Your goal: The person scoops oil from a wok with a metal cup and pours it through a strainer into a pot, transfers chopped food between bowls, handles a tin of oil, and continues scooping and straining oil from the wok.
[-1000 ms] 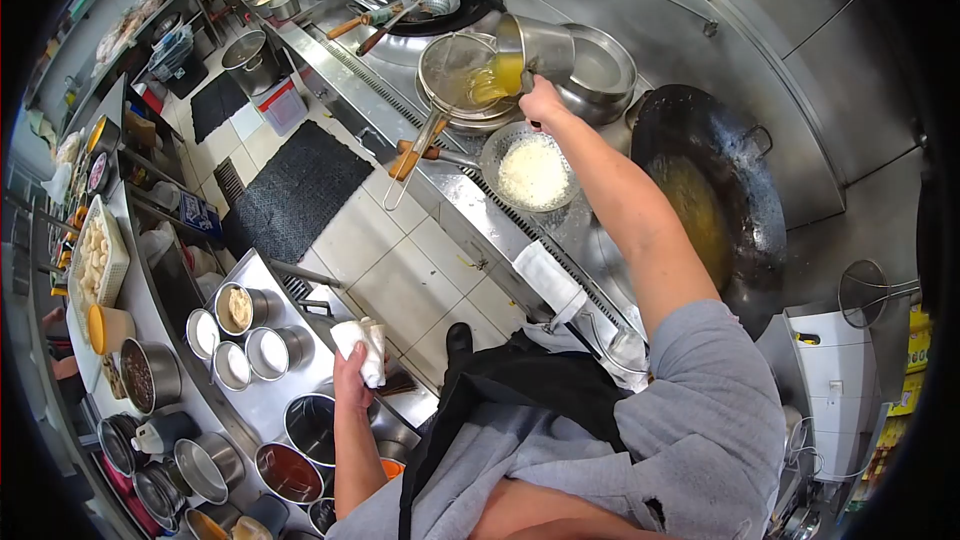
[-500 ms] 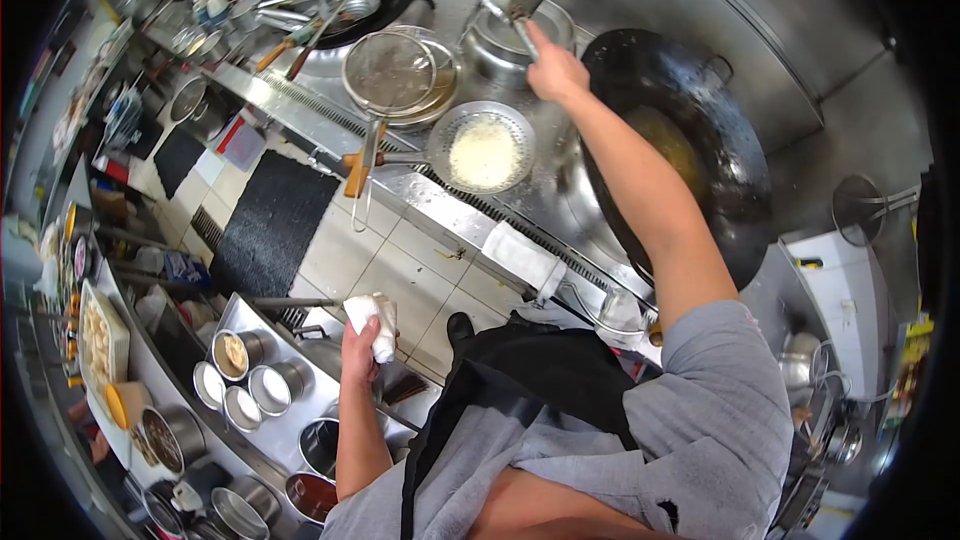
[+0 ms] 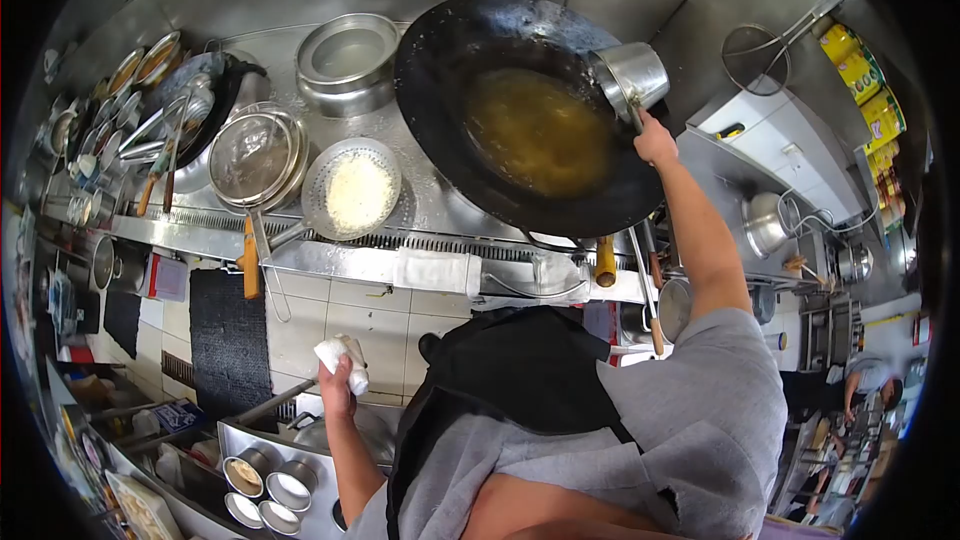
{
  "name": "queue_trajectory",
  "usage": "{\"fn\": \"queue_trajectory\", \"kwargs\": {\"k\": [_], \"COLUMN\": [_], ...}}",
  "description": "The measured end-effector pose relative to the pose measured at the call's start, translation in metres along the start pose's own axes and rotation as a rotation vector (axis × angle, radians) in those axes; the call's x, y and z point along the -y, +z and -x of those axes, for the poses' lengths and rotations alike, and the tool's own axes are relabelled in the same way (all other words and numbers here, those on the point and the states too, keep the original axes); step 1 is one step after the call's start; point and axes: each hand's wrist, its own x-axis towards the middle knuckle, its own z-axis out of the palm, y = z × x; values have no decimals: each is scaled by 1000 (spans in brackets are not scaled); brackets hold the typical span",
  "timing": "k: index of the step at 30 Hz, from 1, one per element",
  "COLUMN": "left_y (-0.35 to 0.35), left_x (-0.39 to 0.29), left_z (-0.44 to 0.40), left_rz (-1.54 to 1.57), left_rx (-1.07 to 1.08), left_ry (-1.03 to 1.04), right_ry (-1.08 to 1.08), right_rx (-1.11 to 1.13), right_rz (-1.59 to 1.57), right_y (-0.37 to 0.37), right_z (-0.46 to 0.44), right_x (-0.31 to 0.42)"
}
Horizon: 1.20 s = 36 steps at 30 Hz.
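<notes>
My right hand grips the handle of a metal pot, which is tilted over the right side of a large black wok. Yellowish-brown liquid lies in the wok. My left hand is closed on a folded white cloth, low and left of my body. Left of the wok, a perforated ladle holds pale, shredded-looking food. Beside it a round mesh strainer rests on a bowl.
A lidded-looking steel pot stands behind the ladle. White cloths hang on the stove's front edge. Small containers stand on the lower-left counter. Another person is at the far right. A wire strainer hangs at upper right.
The view has swung right. My right hand has carried the pot from the mesh strainer, where it was pouring, over to the wok. My left hand still holds the cloth.
</notes>
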Motion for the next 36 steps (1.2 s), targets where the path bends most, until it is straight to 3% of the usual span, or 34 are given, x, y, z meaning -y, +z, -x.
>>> {"fn": "queue_trajectory", "kwargs": {"k": [4,13,20,23,25,33,36], "left_y": [14,45,10,-12,-19,-13,-19], "left_x": [-6,-12,29,40,40,29,26], "left_z": [-24,-38,-33,-28,-26,-18,-16], "left_rz": [-91,-116,-128,-118,-105,-81,-53], "left_rx": [80,163,74,55,47,-26,10], "left_ry": [15,26,28,-2,-27,38,19], "right_ry": [121,52,-19,71,39,50,119], "right_rx": [49,23,21,122,86,573,594], "right_rz": [17,22,-27,-106,-221,-1066,-1162], "right_y": [3,17,18,14,26,54,42], "right_z": [10,16,25,35,37,79,97], "right_x": [-23,-37,-29,-19,-17,67,117]}}
